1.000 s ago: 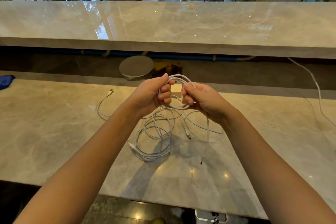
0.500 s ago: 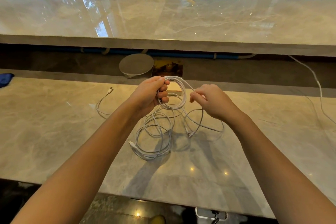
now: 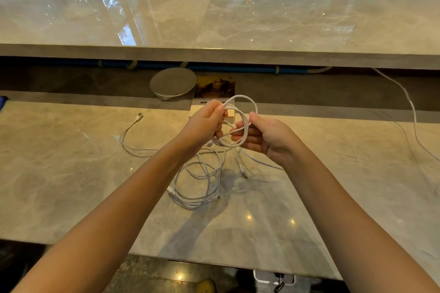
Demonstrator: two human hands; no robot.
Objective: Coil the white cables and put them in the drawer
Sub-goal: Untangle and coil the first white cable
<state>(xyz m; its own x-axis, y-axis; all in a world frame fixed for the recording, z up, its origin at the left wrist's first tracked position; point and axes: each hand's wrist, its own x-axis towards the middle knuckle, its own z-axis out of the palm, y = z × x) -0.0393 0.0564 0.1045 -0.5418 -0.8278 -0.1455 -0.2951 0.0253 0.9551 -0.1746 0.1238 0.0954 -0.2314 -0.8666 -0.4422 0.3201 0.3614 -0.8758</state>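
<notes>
I'd judge coiling barely begun: my left hand (image 3: 206, 123) and right hand (image 3: 266, 137) have fingers clamped on one small loop (image 3: 242, 121) of white cable above the counter (image 3: 71, 173). Most white cables (image 3: 200, 183) lie loose below; no drawer is visible.

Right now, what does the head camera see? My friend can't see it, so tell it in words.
Two bare hands hold a loop of white cable above a marble counter: the left hand grips one side, the right hand pinches the other. More white cable lies in loose coils below them, one USB plug trailing off left.
</notes>
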